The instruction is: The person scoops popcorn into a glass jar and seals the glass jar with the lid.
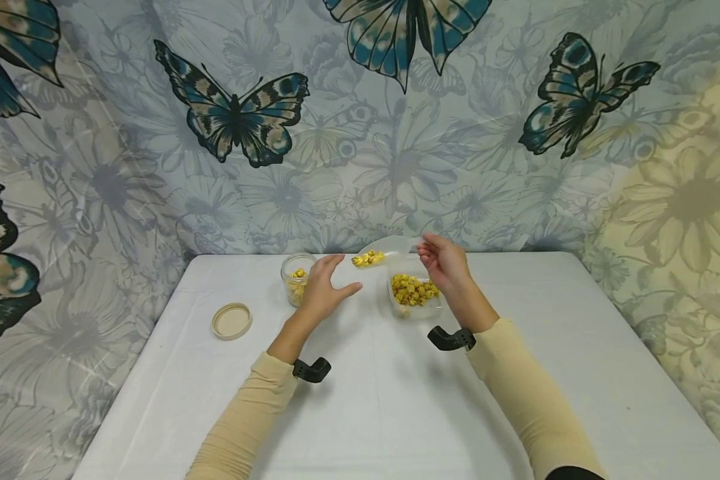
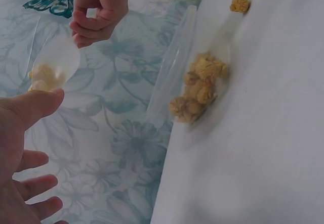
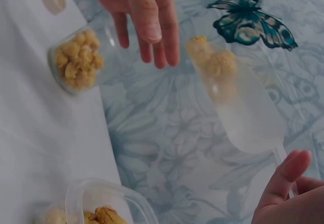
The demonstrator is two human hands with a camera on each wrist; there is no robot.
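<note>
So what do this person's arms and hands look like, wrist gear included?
The left hand and right hand are ungloved. The left sleeve and right sleeve are long, plain and beige, lightly creased. The left wrist device and right wrist device are small, black and bent; no cables show.

From above and behind the fingers (image 1: 334,263), the head view looks forward and down. Each wrist view, much nearer, faces the backdrop (image 3: 167,128) past its fingers; both share the scoop (image 3: 250,115) between left and right fingers.
</note>
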